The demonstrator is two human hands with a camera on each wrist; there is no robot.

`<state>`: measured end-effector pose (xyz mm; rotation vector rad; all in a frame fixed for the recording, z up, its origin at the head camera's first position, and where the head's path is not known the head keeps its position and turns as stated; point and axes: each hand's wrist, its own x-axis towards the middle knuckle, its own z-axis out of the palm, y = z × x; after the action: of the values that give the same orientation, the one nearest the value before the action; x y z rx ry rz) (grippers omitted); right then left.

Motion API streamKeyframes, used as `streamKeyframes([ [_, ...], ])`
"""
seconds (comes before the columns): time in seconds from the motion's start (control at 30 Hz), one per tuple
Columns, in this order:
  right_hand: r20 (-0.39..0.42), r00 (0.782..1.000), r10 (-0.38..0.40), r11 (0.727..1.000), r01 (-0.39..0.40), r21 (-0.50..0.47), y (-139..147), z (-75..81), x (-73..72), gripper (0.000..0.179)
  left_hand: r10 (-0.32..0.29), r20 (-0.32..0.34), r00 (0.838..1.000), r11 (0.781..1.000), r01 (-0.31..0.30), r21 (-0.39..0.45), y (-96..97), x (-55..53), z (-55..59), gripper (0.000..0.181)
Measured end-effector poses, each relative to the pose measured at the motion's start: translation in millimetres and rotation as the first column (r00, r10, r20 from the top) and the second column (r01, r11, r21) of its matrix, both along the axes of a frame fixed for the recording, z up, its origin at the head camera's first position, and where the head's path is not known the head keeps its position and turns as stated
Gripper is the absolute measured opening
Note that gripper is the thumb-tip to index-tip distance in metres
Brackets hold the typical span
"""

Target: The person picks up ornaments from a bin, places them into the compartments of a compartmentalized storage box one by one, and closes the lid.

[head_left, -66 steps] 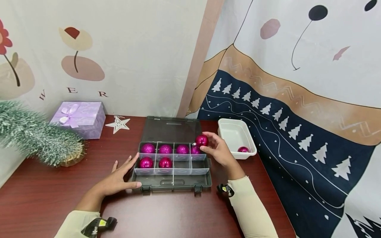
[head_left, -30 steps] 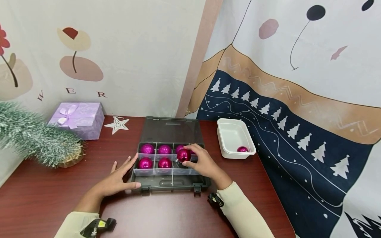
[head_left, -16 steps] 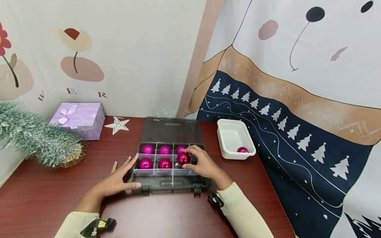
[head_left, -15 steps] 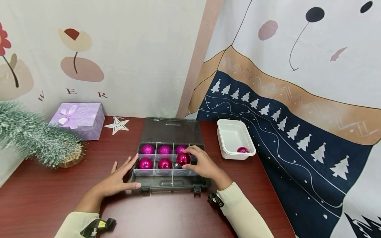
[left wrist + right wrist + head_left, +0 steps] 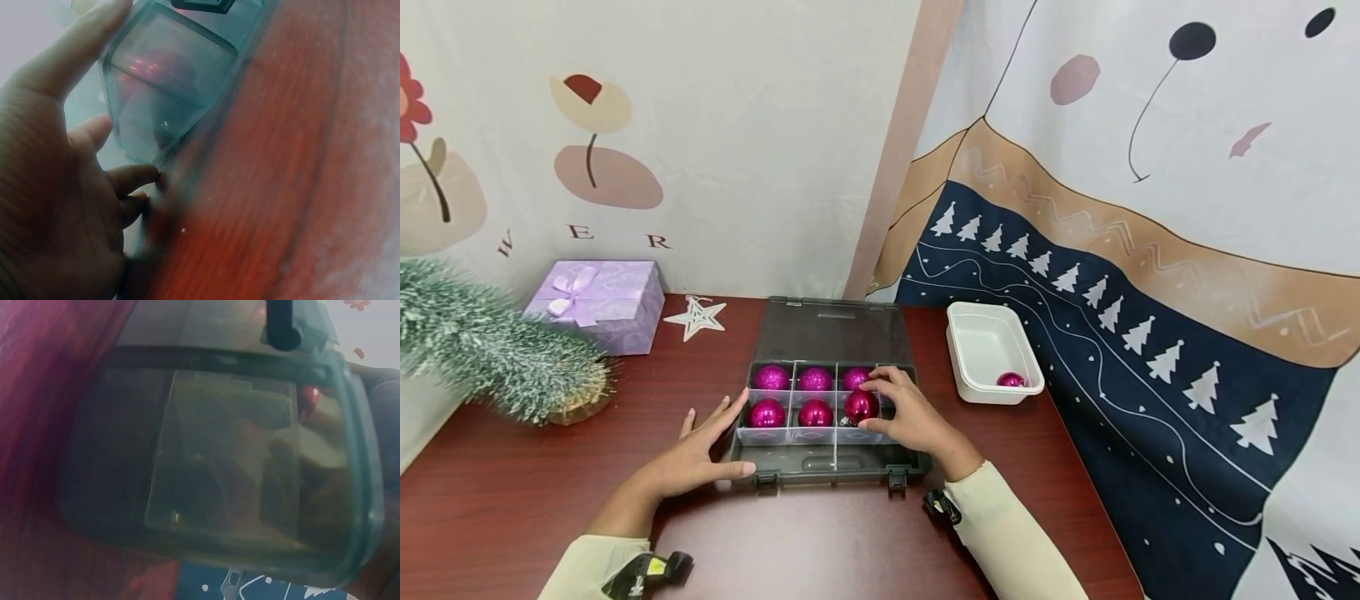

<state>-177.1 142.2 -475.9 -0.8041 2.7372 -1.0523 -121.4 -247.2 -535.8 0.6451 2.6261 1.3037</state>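
A grey see-through divided box (image 5: 790,457) lies with its lid folded back. In the head view, my right hand (image 5: 913,417) pinches a shiny magenta bauble (image 5: 860,407) between thumb and fingers, low in the third compartment of the middle row. Two shiny baubles, one of them (image 5: 767,412) at the far left, fill the compartments beside it. Glittery baubles (image 5: 772,377) sit in the back row; my right hand hides its right end. My left hand (image 5: 696,454) rests against the box's left side, fingers spread. Through the box wall, the right wrist view shows a blurred red bauble (image 5: 309,403).
A white tub (image 5: 992,350) with one magenta bauble (image 5: 1011,380) stands to the right. Behind on the left are a lilac gift box (image 5: 625,312), a white star (image 5: 696,317) and a frosted small tree (image 5: 497,350). Patterned cloth hangs behind the table.
My right hand has carried the bauble left and toward me from the back right corner, then lowered it into the middle-row compartment. The left hand has stayed in place.
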Motion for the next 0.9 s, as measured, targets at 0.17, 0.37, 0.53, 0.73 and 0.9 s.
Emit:
streamKeyframes([
  [0.17,0.005,1.000,-0.008,1.000,0.008,0.022,0.3,0.8,-0.1,0.054,0.001,0.004,1.000,1.000,-0.001,0.001,0.5,-0.1,0.3,0.115],
  [0.37,0.018,1.000,-0.001,0.999,0.000,0.039,0.1,0.9,-1.4,0.053,0.009,0.005,1.000,1.000,-0.009,-0.002,0.8,0.4,1.2,0.116],
  [0.53,0.025,1.000,0.004,0.999,-0.005,0.050,0.6,-0.2,-1.5,0.054,0.012,0.011,1.000,1.000,-0.012,-0.004,0.6,0.7,1.4,0.116],
  [0.73,0.048,0.999,0.001,0.998,-0.003,0.057,1.5,-0.7,-0.4,0.054,0.007,-0.003,1.000,1.000,-0.007,-0.003,0.9,-0.1,0.5,0.116],
  [0.9,0.048,0.999,0.005,0.999,-0.007,0.051,2.6,-1.3,-1.2,0.055,0.006,-0.006,1.000,1.000,-0.006,-0.004,1.2,-0.1,0.5,0.115],
])
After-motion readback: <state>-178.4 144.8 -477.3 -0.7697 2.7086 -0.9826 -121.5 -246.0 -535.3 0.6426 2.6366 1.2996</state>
